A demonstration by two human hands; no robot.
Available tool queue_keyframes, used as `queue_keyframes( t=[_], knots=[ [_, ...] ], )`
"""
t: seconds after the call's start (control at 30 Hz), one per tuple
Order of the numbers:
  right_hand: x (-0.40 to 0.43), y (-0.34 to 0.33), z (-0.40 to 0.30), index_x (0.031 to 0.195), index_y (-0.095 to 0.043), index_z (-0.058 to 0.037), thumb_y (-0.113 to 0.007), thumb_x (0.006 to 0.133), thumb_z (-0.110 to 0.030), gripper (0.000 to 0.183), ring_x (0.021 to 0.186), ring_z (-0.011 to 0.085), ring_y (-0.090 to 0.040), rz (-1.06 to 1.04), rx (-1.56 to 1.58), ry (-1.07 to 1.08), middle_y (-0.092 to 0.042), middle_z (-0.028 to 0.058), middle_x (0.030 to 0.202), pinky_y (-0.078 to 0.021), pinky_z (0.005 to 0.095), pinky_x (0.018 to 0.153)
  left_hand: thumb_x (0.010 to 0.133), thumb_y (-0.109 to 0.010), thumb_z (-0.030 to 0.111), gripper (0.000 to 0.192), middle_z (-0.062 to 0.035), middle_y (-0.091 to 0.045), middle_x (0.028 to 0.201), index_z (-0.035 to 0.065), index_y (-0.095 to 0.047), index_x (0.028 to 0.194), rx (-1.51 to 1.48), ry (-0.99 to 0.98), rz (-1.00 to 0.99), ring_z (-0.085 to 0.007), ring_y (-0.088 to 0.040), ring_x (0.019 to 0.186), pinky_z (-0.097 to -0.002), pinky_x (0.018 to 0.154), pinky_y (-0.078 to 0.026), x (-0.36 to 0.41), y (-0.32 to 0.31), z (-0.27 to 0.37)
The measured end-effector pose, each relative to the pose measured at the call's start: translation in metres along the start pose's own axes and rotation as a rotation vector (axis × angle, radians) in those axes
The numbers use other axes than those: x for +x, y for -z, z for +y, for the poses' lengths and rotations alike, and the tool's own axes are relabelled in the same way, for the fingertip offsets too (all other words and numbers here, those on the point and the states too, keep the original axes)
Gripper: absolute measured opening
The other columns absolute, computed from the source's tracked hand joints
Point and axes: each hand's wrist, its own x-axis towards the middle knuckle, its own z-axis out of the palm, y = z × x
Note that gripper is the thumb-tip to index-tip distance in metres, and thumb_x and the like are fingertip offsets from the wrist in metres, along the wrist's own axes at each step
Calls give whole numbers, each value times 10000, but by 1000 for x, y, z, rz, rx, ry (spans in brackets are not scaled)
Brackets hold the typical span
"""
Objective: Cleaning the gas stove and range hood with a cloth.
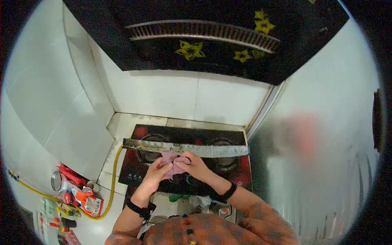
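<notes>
A crumpled pink cloth [174, 167] is held between my two hands above the front of a black glass gas stove [196, 180]. My left hand [157, 171] grips its left side, thumb pressed on top. My right hand [193, 167] pinches the other side. Just beyond the fingers, a long, stained metal strip [202, 149] lies across the stove over both burners. Brown and dark grime marks its surface, most heavily at the left end. The burners [225, 145] are partly hidden under the strip.
A yellow hose [114, 171] curves along the stove's left side. Food packets [92, 203] and a glass jar [57, 181] stand at the left on the white tiled counter [107, 196]. Overhead hangs a black range hood [214, 65]. A glossy panel [306, 183] rises on the right.
</notes>
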Motion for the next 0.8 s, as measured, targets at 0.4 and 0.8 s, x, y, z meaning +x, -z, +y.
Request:
queue_keyframes(
  t=[0.4,0.8],
  knots=[
    [-9,-8,17,1036,-591,-1,-602,901,-90,162,787,90,-579,-120,166,30,-635,41,885,-483,253,698,868,-668,178,399,-56,-613,1137,88,-545,1237,-46,41,23,-195,-615,1017,-354,789,-548,-4,12,-19],
    [8,-23,21,1147,-537,-20,-660,859,-106,325,891,130,-599,-331,435,-209,-626,52,994,-504,283,783,875,-684,157,369,-21,-633,1056,45,-566,1205,32,-148,162,-101,-585,927,-271,831,-481,-17,10,-27]
  ],
)
